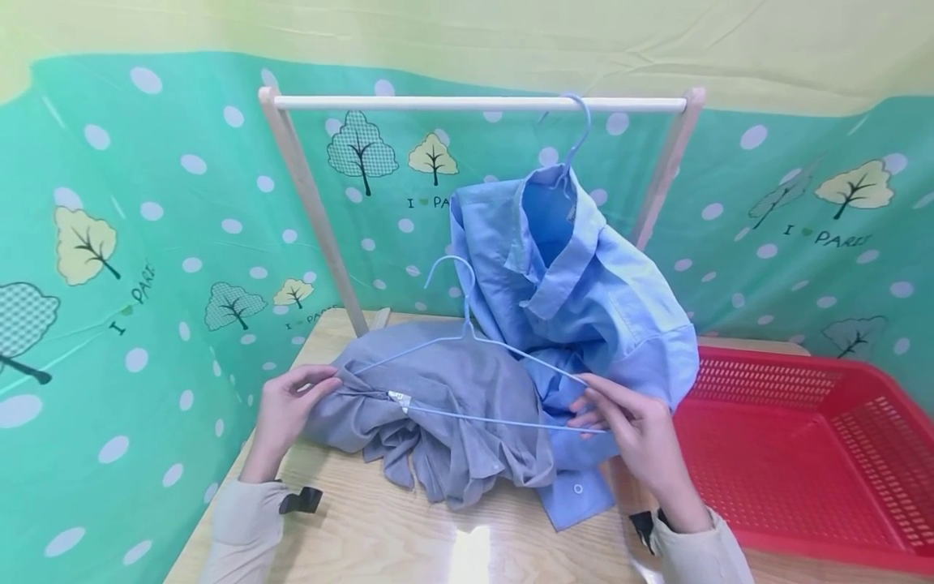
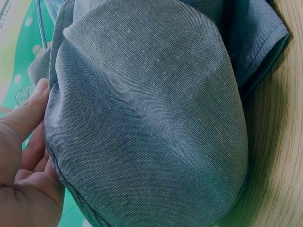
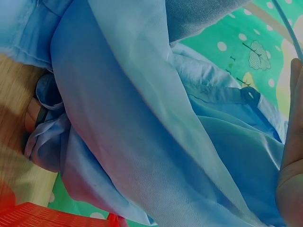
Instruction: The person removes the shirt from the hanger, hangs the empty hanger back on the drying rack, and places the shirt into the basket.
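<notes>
A light blue wire hanger (image 1: 467, 312) is held over a grey shirt (image 1: 452, 369) bunched on the table. My right hand (image 1: 645, 438) grips the hanger's right end. My left hand (image 1: 288, 410) pinches the grey shirt's edge between thumb and fingers. The hanger's left end disappears into the cloth there, near a white label (image 1: 399, 398). In the left wrist view, the grey cloth (image 2: 151, 118) drapes from the left hand (image 2: 28, 146). Behind, a blue shirt (image 1: 562, 268) hangs on another hanger (image 1: 576, 150). In the right wrist view its cloth (image 3: 128, 113) lies beside my right hand (image 3: 293, 156).
A rack with a white rail (image 1: 438, 103) and wooden posts (image 1: 314, 203) stands on the wooden table (image 1: 365, 527). At the right is a red plastic basket (image 1: 788, 551). A green curtain with printed trees (image 1: 168, 186) forms the backdrop.
</notes>
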`<state>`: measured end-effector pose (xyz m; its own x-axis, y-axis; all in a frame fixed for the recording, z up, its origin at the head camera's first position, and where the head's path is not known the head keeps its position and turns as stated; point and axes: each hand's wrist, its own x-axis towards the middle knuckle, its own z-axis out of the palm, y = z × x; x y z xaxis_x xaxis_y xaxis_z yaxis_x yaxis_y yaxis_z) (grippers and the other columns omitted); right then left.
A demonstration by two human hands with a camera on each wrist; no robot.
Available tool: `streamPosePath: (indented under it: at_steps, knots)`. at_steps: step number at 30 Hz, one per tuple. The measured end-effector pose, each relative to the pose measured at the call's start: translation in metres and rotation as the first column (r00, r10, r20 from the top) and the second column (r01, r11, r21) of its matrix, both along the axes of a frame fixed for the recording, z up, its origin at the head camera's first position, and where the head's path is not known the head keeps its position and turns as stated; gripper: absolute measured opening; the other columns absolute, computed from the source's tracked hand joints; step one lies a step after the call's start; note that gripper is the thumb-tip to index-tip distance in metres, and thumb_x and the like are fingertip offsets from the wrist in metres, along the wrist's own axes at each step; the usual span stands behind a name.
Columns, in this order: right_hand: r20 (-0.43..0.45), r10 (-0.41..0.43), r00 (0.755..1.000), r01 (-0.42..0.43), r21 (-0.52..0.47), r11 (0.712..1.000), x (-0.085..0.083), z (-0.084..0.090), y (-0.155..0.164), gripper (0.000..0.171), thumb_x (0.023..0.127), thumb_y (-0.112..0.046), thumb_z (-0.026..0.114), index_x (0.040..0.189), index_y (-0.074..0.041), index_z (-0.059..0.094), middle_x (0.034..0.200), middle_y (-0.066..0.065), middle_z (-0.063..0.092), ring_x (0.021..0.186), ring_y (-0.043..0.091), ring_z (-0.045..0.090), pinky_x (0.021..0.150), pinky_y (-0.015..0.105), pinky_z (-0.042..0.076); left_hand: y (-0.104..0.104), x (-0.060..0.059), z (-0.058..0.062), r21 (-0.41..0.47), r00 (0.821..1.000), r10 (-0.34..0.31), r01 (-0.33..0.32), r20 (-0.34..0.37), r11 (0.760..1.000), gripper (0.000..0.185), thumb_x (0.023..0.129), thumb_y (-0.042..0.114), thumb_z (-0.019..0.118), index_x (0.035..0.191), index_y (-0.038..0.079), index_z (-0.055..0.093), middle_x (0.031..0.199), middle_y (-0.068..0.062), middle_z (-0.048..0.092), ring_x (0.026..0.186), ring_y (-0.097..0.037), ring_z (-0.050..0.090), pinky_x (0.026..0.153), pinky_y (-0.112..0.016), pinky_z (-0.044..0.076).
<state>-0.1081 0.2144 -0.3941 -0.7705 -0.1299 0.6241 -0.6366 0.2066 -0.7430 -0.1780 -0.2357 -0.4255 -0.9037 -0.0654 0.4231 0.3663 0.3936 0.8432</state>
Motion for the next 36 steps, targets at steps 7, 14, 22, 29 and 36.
streamPosePath:
  at_steps: [7, 14, 22, 29, 36]
  knots:
    - [0.006, -0.008, 1.000, 0.007, 0.024, 1.000, 0.000, 0.002, 0.001, 0.031, 0.094, 0.018, 0.051, 0.121, 0.012, 0.064, 0.079, 0.026, 0.069, 0.067, 0.012, 0.073, 0.052, 0.030, 0.060, -0.008, -0.007, -0.013, 0.047, 0.999, -0.050, 0.050, 0.002, 0.998, 0.019, 0.083, -0.006, 0.075, 0.101, -0.008, 0.072, 0.091, 0.009, 0.075, 0.086, 0.003, 0.068, 0.078, -0.012, 0.056]
    - [-0.015, -0.047, 0.999, 0.048, 0.041, 0.998, -0.001, 0.001, 0.001, 0.032, 0.092, 0.019, 0.053, 0.121, 0.011, 0.065, 0.079, 0.023, 0.071, 0.066, 0.010, 0.073, 0.056, 0.026, 0.061, -0.014, -0.008, -0.014, 0.051, 0.997, -0.082, 0.082, -0.003, 0.995, 0.018, 0.088, 0.003, 0.074, 0.104, -0.005, 0.072, 0.096, 0.014, 0.073, 0.094, 0.001, 0.067, 0.081, -0.011, 0.055]
    - [-0.035, -0.040, 0.999, 0.040, 0.003, 0.999, 0.002, 0.002, 0.003, 0.036, 0.090, 0.023, 0.052, 0.121, 0.010, 0.065, 0.081, 0.022, 0.071, 0.067, 0.011, 0.073, 0.056, 0.025, 0.060, -0.014, -0.014, -0.019, 0.048, 0.993, -0.117, 0.117, 0.015, 0.992, 0.022, 0.085, -0.003, 0.074, 0.106, -0.008, 0.070, 0.093, 0.011, 0.073, 0.090, 0.001, 0.067, 0.085, -0.013, 0.055]
    - [0.013, -0.091, 0.996, 0.090, 0.080, 0.993, 0.006, 0.005, 0.007, 0.034, 0.092, 0.018, 0.053, 0.123, 0.008, 0.065, 0.083, 0.017, 0.073, 0.068, 0.010, 0.074, 0.058, 0.027, 0.061, -0.010, -0.015, -0.010, 0.098, 0.999, -0.024, 0.021, 0.026, 0.995, 0.018, 0.086, -0.005, 0.073, 0.103, -0.012, 0.070, 0.090, 0.018, 0.072, 0.088, 0.003, 0.067, 0.084, -0.012, 0.055]
    - [0.038, -0.134, 0.990, 0.128, 0.125, 0.984, 0.010, 0.006, 0.011, 0.033, 0.093, 0.015, 0.055, 0.123, 0.005, 0.066, 0.085, 0.018, 0.074, 0.068, 0.011, 0.074, 0.057, 0.027, 0.061, -0.004, -0.004, 0.011, 0.021, 0.999, 0.017, -0.018, 0.042, 1.000, 0.017, 0.088, -0.001, 0.072, 0.102, -0.011, 0.071, 0.092, 0.015, 0.073, 0.089, 0.003, 0.067, 0.078, -0.011, 0.053]
